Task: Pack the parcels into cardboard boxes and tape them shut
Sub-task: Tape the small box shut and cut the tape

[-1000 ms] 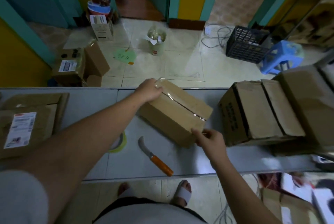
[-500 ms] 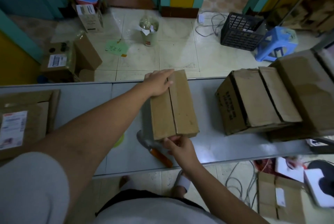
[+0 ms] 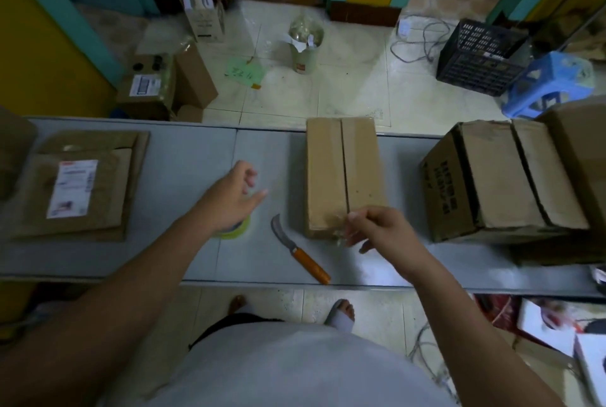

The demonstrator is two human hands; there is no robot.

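The small brown cardboard box [image 3: 344,173] lies closed on the grey surface [image 3: 183,177], just beyond the right hand [image 3: 377,226], with its centre seam running away from the person. That hand's thumb and forefinger pinch what looks like a strip of clear tape [image 3: 341,236] at the box's near end, though blur leaves this unsure. The left hand [image 3: 234,196] hovers with its fingers loosely spread and holds nothing, directly above the yellow-green roll of tape [image 3: 237,232]. Between the hands lies the curved knife with an orange handle [image 3: 300,254]. Sealing seems to be the step in hand. Next, the left hand should probably drop onto the roll and bring fresh tape to the seam while the right steadies the box.
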